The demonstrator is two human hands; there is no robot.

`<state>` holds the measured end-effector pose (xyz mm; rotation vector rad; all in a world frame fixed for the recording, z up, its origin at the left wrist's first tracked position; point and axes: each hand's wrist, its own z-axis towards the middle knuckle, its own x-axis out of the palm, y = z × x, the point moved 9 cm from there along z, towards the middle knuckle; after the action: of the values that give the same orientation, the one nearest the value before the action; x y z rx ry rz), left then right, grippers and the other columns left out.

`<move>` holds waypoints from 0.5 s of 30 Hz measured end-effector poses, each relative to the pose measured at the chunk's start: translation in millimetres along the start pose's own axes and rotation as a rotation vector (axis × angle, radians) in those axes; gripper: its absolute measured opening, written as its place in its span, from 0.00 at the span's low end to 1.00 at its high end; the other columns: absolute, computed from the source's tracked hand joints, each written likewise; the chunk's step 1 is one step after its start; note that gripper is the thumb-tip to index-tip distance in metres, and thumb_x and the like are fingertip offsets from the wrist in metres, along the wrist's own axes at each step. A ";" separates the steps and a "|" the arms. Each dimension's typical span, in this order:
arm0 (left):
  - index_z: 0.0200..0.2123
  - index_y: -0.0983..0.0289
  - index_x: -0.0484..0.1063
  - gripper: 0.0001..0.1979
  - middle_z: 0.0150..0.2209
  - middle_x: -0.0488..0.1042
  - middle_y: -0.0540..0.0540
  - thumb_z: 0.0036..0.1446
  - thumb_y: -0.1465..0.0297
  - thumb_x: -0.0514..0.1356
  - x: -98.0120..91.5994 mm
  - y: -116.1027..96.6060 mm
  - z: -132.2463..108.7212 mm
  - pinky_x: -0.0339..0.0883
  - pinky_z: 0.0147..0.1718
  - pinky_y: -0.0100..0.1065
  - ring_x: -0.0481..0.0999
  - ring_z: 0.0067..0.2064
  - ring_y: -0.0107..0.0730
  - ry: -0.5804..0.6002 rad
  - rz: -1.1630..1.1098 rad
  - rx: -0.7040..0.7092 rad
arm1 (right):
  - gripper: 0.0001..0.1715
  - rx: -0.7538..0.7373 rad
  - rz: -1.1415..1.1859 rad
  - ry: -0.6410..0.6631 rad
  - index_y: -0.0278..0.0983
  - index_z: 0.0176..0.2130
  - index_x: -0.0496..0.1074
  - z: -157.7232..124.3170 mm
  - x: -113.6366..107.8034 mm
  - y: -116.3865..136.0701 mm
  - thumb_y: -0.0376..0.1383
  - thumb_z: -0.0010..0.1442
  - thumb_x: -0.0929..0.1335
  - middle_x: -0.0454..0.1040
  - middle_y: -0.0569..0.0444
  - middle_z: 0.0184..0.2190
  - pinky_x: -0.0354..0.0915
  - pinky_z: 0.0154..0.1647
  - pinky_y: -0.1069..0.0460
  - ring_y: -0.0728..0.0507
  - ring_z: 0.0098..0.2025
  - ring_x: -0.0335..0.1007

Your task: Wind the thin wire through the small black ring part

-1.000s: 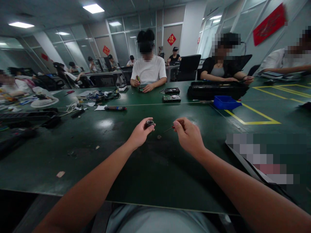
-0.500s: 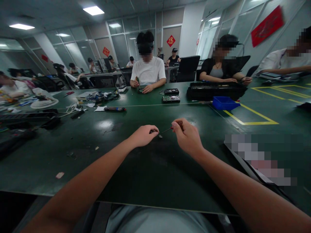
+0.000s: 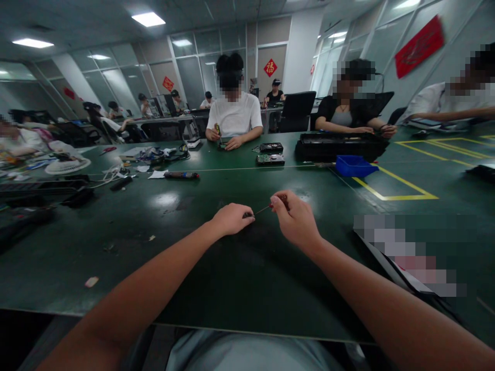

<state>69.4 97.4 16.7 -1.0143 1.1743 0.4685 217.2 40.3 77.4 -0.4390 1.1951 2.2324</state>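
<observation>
My right hand (image 3: pixel 296 216) is closed around the red handle of a screwdriver (image 3: pixel 263 209), whose thin metal shaft points left and slightly down. The tip reaches the fingers of my left hand (image 3: pixel 233 218). That hand is closed, thumb and fingers pinching a small dark part (image 3: pixel 246 214), mostly hidden behind the fingers. What kind of part it is I cannot make out. Both hands are just above the green tabletop (image 3: pixel 240 278), near the middle of the view.
Across the table a person in a white shirt (image 3: pixel 234 116) works beside two hard drives (image 3: pixel 270 154). A blue tray (image 3: pixel 356 166) and a long black casing (image 3: pixel 342 148) stand at right. A pen-like tool (image 3: pixel 181 175), cables and a white fan (image 3: pixel 67 165) lie left.
The left fingers have shifted slightly, and the small metallic bit seen below their tips is now out of sight. The screwdriver's tip has come closer to the left fingers.
</observation>
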 end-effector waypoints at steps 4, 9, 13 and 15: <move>0.38 0.64 0.75 0.10 0.37 0.79 0.56 0.58 0.64 0.60 -10.1 27.2 -6.5 0.67 0.30 0.33 0.76 0.28 0.32 0.025 -0.387 -0.166 | 0.15 -0.001 0.006 0.011 0.39 0.39 0.70 -0.6 1.7 -0.7 0.44 0.68 0.61 0.77 0.52 0.29 0.63 0.33 0.48 0.42 0.32 0.74; 0.44 0.64 0.73 0.11 0.39 0.77 0.57 0.57 0.68 0.60 -31.1 73.3 -28.0 0.54 0.19 0.24 0.71 0.26 0.25 -0.094 -0.835 -0.388 | 0.15 -0.010 0.015 0.029 0.38 0.40 0.71 -0.8 4.6 -2.5 0.44 0.69 0.61 0.77 0.51 0.30 0.63 0.34 0.48 0.42 0.33 0.74; 0.46 0.63 0.74 0.12 0.34 0.72 0.54 0.58 0.72 0.57 -53.2 123.8 -55.6 0.54 0.18 0.25 0.68 0.25 0.25 -0.286 -1.183 -0.532 | 0.15 -0.006 0.010 0.048 0.38 0.40 0.71 -0.5 5.6 -2.2 0.44 0.69 0.60 0.77 0.51 0.30 0.63 0.33 0.49 0.42 0.33 0.74; 0.44 0.64 0.73 0.10 0.31 0.70 0.53 0.59 0.72 0.56 -66.1 150.8 -73.6 0.55 0.18 0.26 0.68 0.25 0.26 -0.395 -1.332 -0.582 | 0.15 -0.001 0.008 0.053 0.38 0.40 0.71 -0.3 5.4 -1.6 0.44 0.69 0.60 0.77 0.51 0.30 0.63 0.33 0.49 0.43 0.32 0.74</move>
<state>-109.0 123.1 13.2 -1.8348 -0.1622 -0.1017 213.9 42.5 73.3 -0.4973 1.2254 2.2407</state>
